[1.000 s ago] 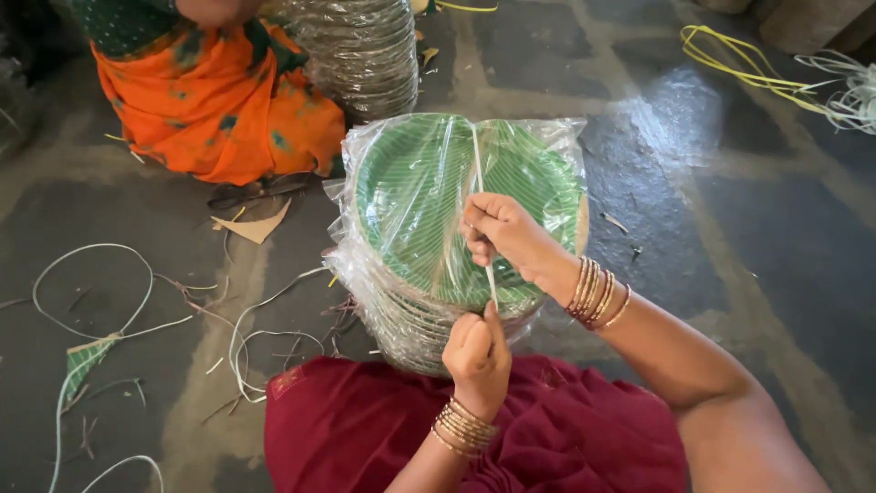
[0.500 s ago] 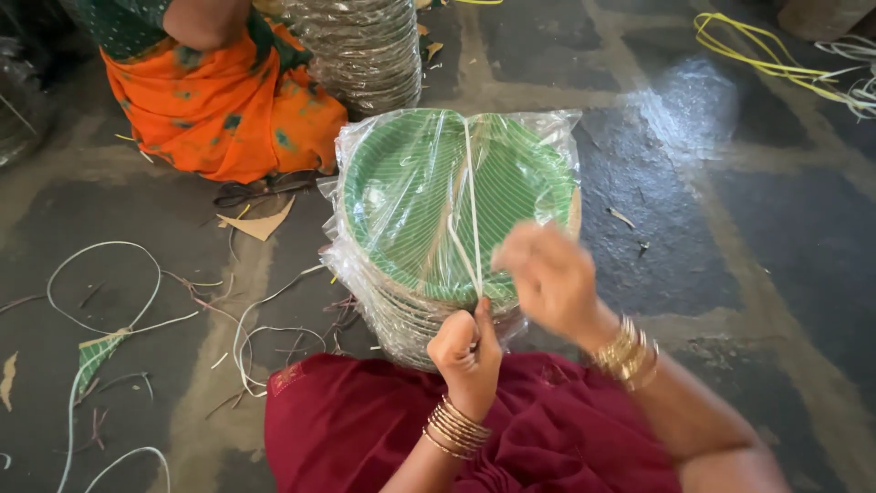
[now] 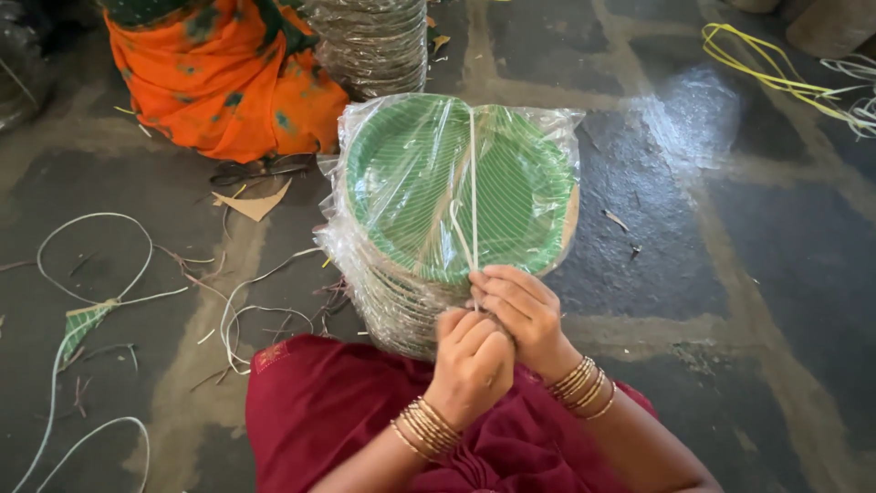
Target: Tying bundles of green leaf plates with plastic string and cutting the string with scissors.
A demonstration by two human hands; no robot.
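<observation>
Left hand (image 3: pixel 473 358): fingers curled tight at the near edge of the stack, clenched about the lower end of the thin pale plastic strap (image 3: pixel 473 196).
Right hand (image 3: pixel 522 309): touching the left hand, fingertips pinched on the same strap just above it.
Stack: round green paper plates wrapped in clear plastic film (image 3: pixel 429 196), tilted on the person's dark red cloth lap (image 3: pixel 338 411), the strap running straight up across the top plate.
Floor: grey stone slabs (image 3: pixel 730 274) strewn with loose pale strap offcuts (image 3: pixel 96 265).
Beyond: another person's orange garment (image 3: pixel 219 73) beside a second film-wrapped plate stack (image 3: pixel 370 41); yellow straps (image 3: pixel 776 73) lie far right.
</observation>
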